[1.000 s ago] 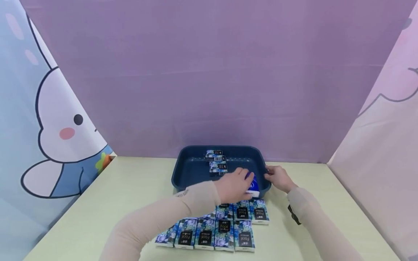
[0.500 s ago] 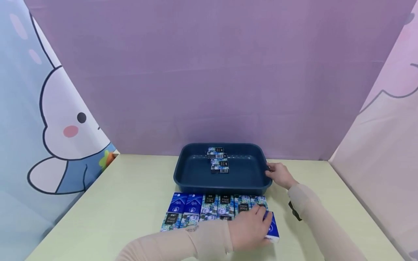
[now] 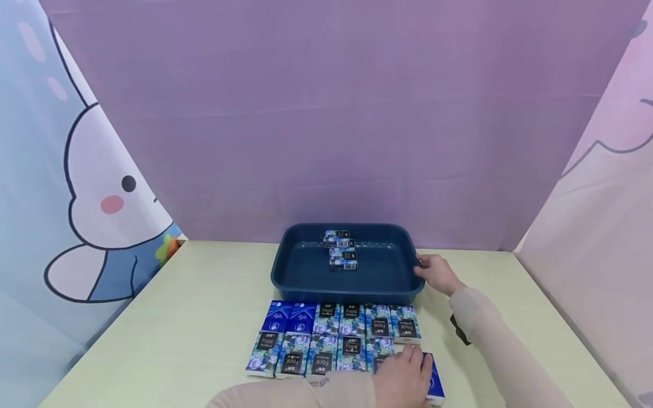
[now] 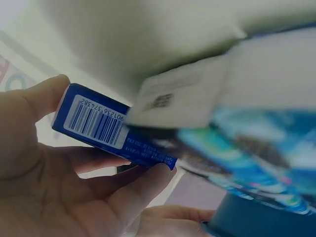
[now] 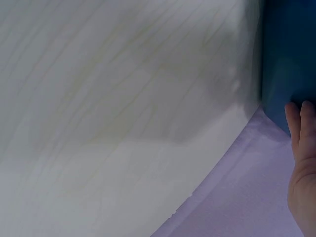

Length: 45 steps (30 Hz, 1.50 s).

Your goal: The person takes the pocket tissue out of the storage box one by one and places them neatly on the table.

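My left hand [image 3: 405,381] grips a dark blue tissue pack [image 3: 435,379] at the right end of the front row of packs. In the left wrist view the pack's barcode side [image 4: 98,121] faces the camera, with thumb and fingers around it. Beside it lies a flower-patterned tissue pack [image 3: 380,351], partly covered by the hand. My right hand [image 3: 437,273] holds the right rim of a dark blue tray [image 3: 347,297]. In the right wrist view its fingers [image 5: 307,118] lie against the tray's outer wall.
Two rows of tissue packs lie flat in front of the tray: two blue packs [image 3: 302,318] at the back left, the others floral [image 3: 322,356]. Several floral packs [image 3: 343,260] sit inside the tray. A purple cloth [image 3: 326,124] hangs behind the table [image 3: 204,317].
My left hand has carried the blue pack from the tray's front right corner toward me, to the right end of the front row. The right hand has stayed at the tray's rim.
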Available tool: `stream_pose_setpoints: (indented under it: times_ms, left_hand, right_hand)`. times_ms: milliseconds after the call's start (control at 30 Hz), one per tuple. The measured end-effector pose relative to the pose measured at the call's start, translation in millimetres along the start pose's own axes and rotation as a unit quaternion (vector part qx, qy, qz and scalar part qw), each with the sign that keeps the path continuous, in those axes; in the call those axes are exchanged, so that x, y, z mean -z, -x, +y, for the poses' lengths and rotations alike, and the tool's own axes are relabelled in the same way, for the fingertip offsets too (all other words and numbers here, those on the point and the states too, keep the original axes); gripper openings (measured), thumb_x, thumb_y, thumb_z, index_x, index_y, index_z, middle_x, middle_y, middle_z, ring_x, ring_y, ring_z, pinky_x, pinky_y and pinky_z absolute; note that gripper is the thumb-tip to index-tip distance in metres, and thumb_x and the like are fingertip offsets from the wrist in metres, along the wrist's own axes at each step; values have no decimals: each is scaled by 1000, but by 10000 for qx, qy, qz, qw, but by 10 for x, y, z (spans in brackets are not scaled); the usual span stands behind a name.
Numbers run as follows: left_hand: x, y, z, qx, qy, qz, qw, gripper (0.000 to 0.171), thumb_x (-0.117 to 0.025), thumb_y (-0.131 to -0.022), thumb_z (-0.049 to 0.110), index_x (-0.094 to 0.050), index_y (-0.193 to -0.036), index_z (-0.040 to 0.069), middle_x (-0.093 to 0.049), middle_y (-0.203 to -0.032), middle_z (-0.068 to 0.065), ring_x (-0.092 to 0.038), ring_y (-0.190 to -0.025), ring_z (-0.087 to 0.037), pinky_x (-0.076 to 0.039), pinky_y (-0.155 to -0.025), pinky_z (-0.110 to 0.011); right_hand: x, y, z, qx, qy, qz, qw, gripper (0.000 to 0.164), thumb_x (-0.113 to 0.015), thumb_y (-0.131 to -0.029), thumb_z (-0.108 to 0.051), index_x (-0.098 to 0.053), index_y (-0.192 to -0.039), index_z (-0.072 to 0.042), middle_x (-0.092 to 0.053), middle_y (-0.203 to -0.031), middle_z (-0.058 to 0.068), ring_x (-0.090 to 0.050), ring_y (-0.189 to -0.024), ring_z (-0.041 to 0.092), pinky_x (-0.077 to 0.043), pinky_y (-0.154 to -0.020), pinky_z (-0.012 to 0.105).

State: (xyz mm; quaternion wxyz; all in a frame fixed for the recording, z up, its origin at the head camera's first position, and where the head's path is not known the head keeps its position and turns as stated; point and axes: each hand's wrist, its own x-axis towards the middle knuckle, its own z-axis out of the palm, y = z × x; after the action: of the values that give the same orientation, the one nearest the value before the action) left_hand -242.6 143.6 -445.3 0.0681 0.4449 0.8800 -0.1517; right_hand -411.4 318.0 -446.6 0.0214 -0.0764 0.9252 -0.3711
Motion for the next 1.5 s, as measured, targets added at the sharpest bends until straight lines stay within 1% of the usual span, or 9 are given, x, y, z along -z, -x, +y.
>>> stream_pose_setpoints:
  times_ms: [133, 300, 533, 667, 867, 1000, 1133, 1400, 1500]
  left_hand:
    - [-68, -34, -6, 93, -127, 13, 9999, 67, -44, -86, 62, -36, -140, 24, -38, -138, 5, -38, -122, -5, -43, -91, -15]
    - [-110, -47, -13, 149, -401, 233, 9988, 66, -47, -85, 61, -38, -139, 24, -40, -136, 4, -40, -121, -6, -41, -95, -15]
    - [-110, -59, -58, 263, -648, 184, 9974, 72, -44, -82, 66, -37, -140, 23, -39, -135, 3, -37, -123, -10, -38, -100, -19]
    - [-109, -62, -79, 241, -776, 290, 9963, 73, -42, -83, 67, -37, -140, 22, -39, -134, 1, -37, -122, -11, -39, -99, -18]
    - [-113, -37, -81, 332, -903, 511, 9940, 73, -43, -83, 66, -41, -138, 19, -41, -131, 0, -39, -119, -11, -41, -95, -17]
    - [-106, -35, -77, 376, -813, 523, 9946, 72, -45, -83, 65, -41, -138, 19, -41, -132, 0, -39, -119, -11, -41, -96, -17]
    - [-95, -29, -91, 378, -678, 449, 9960, 72, -45, -83, 65, -40, -139, 20, -39, -134, 1, -39, -120, -11, -42, -96, -19]
    - [-110, -20, -106, 322, -612, 506, 9963, 73, -47, -82, 65, -40, -139, 19, -41, -130, 1, -40, -119, -11, -44, -93, -19]
    - [-110, -31, -107, 294, -602, 396, 9970, 74, -46, -82, 65, -39, -139, 20, -40, -131, 2, -39, -119, -10, -44, -94, -20]
  right_hand:
    - [-2, 6, -3, 1, -58, -5, 10000, 48, -50, -91, -7, -37, -132, 15, -47, -127, 33, -51, -113, 42, -49, -88, 46]
    - [-3, 26, -8, -68, -108, -44, 9999, 48, -50, -91, -7, -37, -132, 15, -47, -127, 33, -52, -113, 42, -48, -88, 46]
    - [14, 31, -29, 24, -100, 11, 9999, 48, -50, -91, -7, -38, -132, 14, -47, -127, 33, -52, -113, 41, -49, -87, 46]
    - [25, 28, -33, 76, -99, 27, 9999, 47, -50, -91, -7, -38, -131, 15, -47, -126, 33, -52, -113, 41, -49, -87, 45]
    - [24, 20, -33, 70, -124, -9, 9999, 48, -50, -91, -7, -38, -132, 15, -48, -125, 33, -52, -113, 41, -49, -87, 45]
    - [28, 25, -31, 101, -90, 18, 9999, 47, -51, -90, -6, -39, -130, 15, -49, -124, 34, -53, -112, 41, -49, -87, 45]
    - [28, 23, -50, 169, -3, 42, 9998, 47, -51, -90, -7, -39, -130, 16, -49, -123, 34, -53, -111, 42, -50, -86, 45]
    - [8, 17, -40, -32, -48, -48, 10000, 48, -49, -91, -8, -37, -132, 14, -47, -127, 33, -52, -113, 41, -48, -88, 46]
    - [4, 16, -17, -32, 7, -28, 10000, 47, -49, -91, -7, -38, -132, 14, -48, -126, 33, -53, -112, 41, -48, -87, 46]
